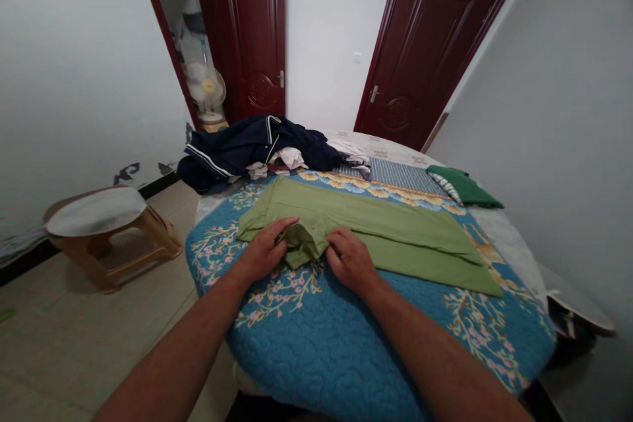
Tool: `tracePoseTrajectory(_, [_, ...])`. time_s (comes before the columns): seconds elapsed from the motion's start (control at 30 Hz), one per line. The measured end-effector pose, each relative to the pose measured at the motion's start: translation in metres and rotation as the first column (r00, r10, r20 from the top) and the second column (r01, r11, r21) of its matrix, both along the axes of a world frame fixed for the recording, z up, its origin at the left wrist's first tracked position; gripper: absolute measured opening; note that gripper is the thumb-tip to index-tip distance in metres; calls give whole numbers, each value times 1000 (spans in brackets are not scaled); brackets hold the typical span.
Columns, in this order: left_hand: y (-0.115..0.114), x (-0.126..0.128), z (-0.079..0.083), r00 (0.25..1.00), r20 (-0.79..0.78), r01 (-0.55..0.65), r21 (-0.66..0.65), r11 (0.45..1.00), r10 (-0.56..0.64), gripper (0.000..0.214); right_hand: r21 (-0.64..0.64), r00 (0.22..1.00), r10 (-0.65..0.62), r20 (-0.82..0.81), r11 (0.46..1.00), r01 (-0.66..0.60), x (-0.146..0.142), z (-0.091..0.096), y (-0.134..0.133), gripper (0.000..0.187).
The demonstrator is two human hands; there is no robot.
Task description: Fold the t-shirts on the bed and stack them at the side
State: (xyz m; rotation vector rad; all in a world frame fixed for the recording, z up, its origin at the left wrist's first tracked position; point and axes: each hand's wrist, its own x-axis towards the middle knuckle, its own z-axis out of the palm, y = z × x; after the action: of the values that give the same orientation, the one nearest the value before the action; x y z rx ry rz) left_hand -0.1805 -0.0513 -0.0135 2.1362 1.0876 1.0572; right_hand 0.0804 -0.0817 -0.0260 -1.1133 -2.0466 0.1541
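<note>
Green trousers (410, 227) lie lengthwise across a blue floral quilted cover (316, 336), legs stretching to the right. Their near left part is bunched up between my two hands. My left hand (264, 250) is at the left side of the bunched cloth, thumb and index finger closed on it. At the right side of the bunch, my right hand (349, 257) grips the fabric with curled fingers. A fold of the cloth stands slightly raised between the hands.
Dark navy clothes with white trim (247, 145) are heaped at the table's back left, beside pale garments (349, 151). A folded green garment (465, 186) lies at the back right. A plastic stool (113, 224) stands on the floor at left; a fan (205, 89) is behind.
</note>
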Motion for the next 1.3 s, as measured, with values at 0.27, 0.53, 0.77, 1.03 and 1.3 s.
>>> tracePoseTrajectory(0.27, [8, -16, -3, 962, 95, -248, -93, 964, 256, 45, -16, 995, -4, -102, 1000, 3, 22, -1, 6, 17])
tracePoseTrajectory(0.53, [-16, -43, -3, 953, -133, -264, 81, 961, 273, 45, -92, 999, -32, -34, 995, 28, 35, -7, 13, 18])
tracePoseTrajectory(0.77, [-43, -54, -3, 953, -296, -6, 211, 977, 70, 37, -138, 973, 108, 205, 987, -81, 38, 10, -1, 34])
tracePoseTrajectory(1.03, [-56, -41, 4, 802, -592, 134, 317, 939, 85, 21, -167, 905, 231, 358, 969, -181, 33, 22, -15, 15])
tracePoseTrajectory(1.3, [-48, -42, 9, 807, -561, 98, 433, 896, 183, 17, -219, 945, 278, 171, 946, -239, 29, 17, -14, 16])
